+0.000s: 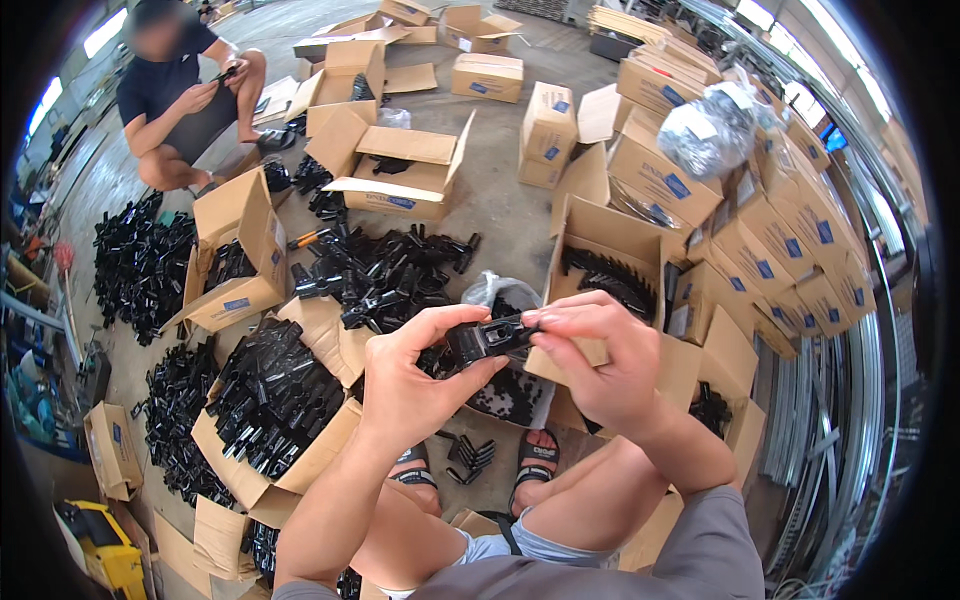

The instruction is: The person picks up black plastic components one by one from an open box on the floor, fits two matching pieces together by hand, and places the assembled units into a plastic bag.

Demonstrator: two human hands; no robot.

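Above my knees, my left hand (405, 385) grips a glossy black plastic part (482, 343) between thumb and fingers. The part has a blocky body, an opening in its face and a narrower right end. At that end, the thumb and fingertips of my right hand (605, 365) pinch a small black piece (531, 321), mostly covered by the fingers. Whether it is separate from the part I cannot tell. Just below my hands stands a container of small black pieces (510, 395), with a clear plastic bag (492, 287) behind it.
Loose black parts form a pile (385, 275) ahead, and more fill an open carton (265, 400) on the left. Another open carton (610, 225) holds black parts at right. Stacked cartons (775, 235) and metal profiles (840, 400) line the right side. A person (180, 100) squats at far left.
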